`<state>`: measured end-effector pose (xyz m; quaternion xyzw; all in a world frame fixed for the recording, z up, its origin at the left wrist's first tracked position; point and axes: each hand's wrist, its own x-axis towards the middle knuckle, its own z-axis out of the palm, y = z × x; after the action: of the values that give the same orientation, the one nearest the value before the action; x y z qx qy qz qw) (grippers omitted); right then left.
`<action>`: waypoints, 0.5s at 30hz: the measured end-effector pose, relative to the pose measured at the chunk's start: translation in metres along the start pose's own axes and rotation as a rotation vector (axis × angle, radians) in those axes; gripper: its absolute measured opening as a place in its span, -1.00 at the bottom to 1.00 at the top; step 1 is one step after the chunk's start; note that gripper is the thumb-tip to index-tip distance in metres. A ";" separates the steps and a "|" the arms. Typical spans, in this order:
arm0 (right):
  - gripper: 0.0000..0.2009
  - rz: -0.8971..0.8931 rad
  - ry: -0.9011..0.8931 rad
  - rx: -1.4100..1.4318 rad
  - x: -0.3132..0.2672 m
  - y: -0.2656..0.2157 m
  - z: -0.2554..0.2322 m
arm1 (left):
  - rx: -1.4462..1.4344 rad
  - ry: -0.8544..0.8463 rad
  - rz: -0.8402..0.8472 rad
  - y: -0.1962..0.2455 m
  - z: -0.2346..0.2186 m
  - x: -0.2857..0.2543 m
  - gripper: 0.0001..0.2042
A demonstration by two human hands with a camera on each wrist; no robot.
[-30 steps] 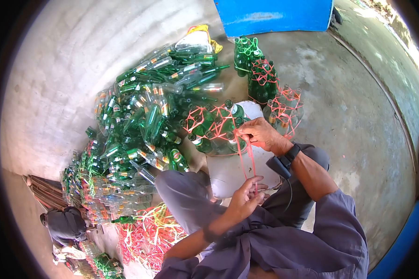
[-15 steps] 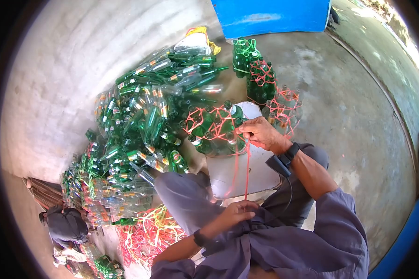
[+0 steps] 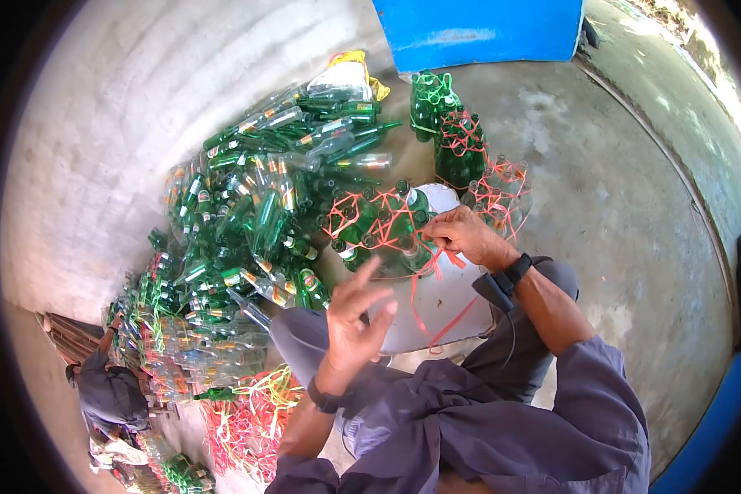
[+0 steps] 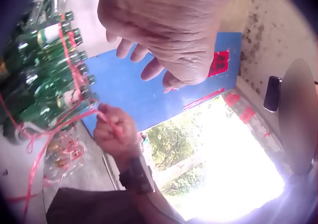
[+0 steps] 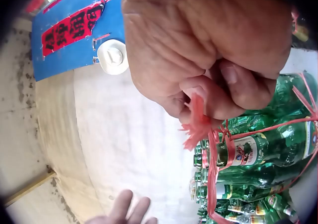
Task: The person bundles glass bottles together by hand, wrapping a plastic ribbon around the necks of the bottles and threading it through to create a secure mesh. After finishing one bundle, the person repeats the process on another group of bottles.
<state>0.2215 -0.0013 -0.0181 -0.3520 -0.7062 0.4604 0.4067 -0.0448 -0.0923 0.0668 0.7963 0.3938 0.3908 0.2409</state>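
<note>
My right hand [image 3: 463, 235] pinches a red plastic tie [image 5: 212, 169] between thumb and curled fingers, at the near right edge of a bundle of green bottles [image 3: 350, 251]. Frayed tie ends poke out beside the thumb in the right wrist view. Red ties criss-cross round the bottle necks, and the bundle stands upright on a white seat-like surface [image 3: 387, 317]. A loose length of tie droops over that surface's front edge. My left hand [image 3: 356, 325] is raised over my left knee, fingers spread and holding nothing.
A big heap of loose bottles [image 3: 263, 218] lies along the wall to the left. Tied bundles [image 3: 461, 156] stand behind my right hand, near a blue panel [image 3: 477, 33]. Tangled red and yellow ties [image 3: 247, 420] lie at lower left, beside another person [image 3: 111, 395].
My left hand first held the hanging tie, then drew it down toward my lap. Now it has let go and risen to the left, leaving the tie slack. The right hand stayed at the bundle.
</note>
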 end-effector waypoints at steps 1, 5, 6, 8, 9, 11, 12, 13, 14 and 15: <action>-0.81 0.000 0.000 0.000 0.000 -0.004 0.000 | 0.101 0.077 0.040 0.003 -0.003 0.013 -0.81; -0.72 0.038 -0.029 -0.035 -0.001 -0.010 0.001 | 0.226 0.194 0.135 -0.028 0.025 0.053 -0.76; -0.72 0.070 -0.036 -0.002 -0.001 -0.010 0.001 | 0.248 0.148 0.070 -0.037 0.038 0.058 -0.75; -0.73 -0.030 -0.034 -0.076 0.000 -0.009 0.000 | 0.266 0.102 0.007 -0.056 0.063 0.063 -0.74; -0.73 -0.129 -0.032 -0.146 0.000 -0.009 0.000 | 0.310 0.082 0.006 -0.061 0.072 0.067 -0.76; -0.77 0.039 0.005 0.047 -0.002 -0.009 0.003 | 0.354 0.060 0.000 -0.071 0.085 0.067 -0.78; -0.80 0.205 0.042 0.243 -0.003 -0.009 0.004 | 0.386 0.080 0.029 -0.072 0.087 0.068 -0.81; -0.80 0.207 0.043 0.248 -0.002 -0.001 0.006 | 0.419 0.098 0.059 -0.072 0.089 0.069 -0.84; -0.89 0.056 0.097 0.168 -0.001 0.013 0.010 | 0.421 0.091 0.056 -0.072 0.091 0.069 -0.84; -0.97 -0.093 0.149 0.087 0.002 0.009 0.013 | 0.426 0.131 0.067 -0.071 0.093 0.068 -0.87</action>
<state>0.2102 -0.0010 -0.0289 -0.3341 -0.6690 0.4435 0.4941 0.0258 -0.0028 -0.0063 0.8148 0.4557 0.3573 0.0282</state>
